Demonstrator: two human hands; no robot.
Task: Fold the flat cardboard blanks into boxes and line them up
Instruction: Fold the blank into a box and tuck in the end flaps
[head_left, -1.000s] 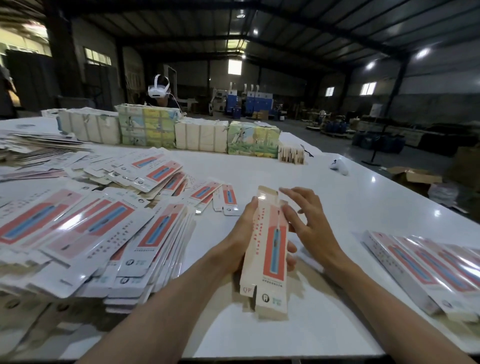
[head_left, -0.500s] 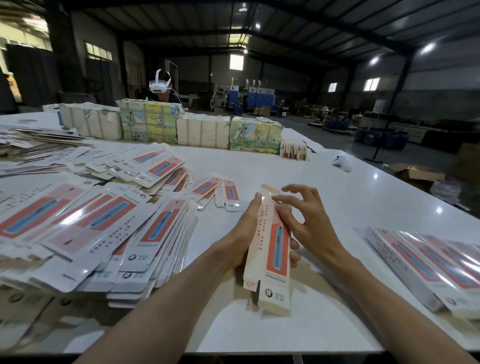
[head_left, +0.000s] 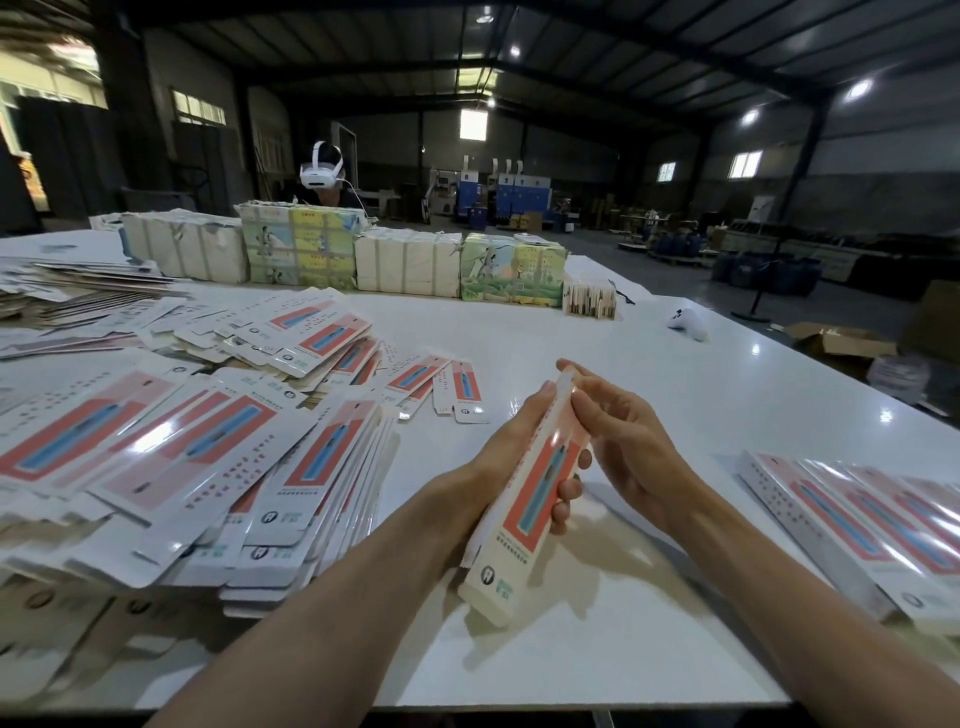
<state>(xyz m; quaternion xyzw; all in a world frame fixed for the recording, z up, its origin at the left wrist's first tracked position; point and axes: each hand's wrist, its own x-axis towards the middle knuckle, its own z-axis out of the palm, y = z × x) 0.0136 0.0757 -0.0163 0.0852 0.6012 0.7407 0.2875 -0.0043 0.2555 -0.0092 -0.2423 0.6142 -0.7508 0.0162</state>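
A long narrow white box (head_left: 535, 499) with a red and blue panel is held tilted above the white table (head_left: 649, 395). My left hand (head_left: 506, 457) grips it from the left, fingers wrapped round its underside and showing on its right edge. My right hand (head_left: 618, 441) pinches the box's far top end with bent fingers. A big heap of flat blanks (head_left: 171, 457) with the same print covers the table's left side. A row of folded boxes (head_left: 878, 525) lies side by side at the right edge.
Bundled stacks of other packs (head_left: 343, 254) line the far table edge, with a small bundle (head_left: 589, 296) at their right end. A white controller (head_left: 688, 323) lies beyond my hands. A person wearing a white headset (head_left: 322, 171) sits behind the stacks.
The open top flap of the box has been folded down; my right hand moved from spread fingers beside the box to pinching its top end. The box now looks closed at the far end.
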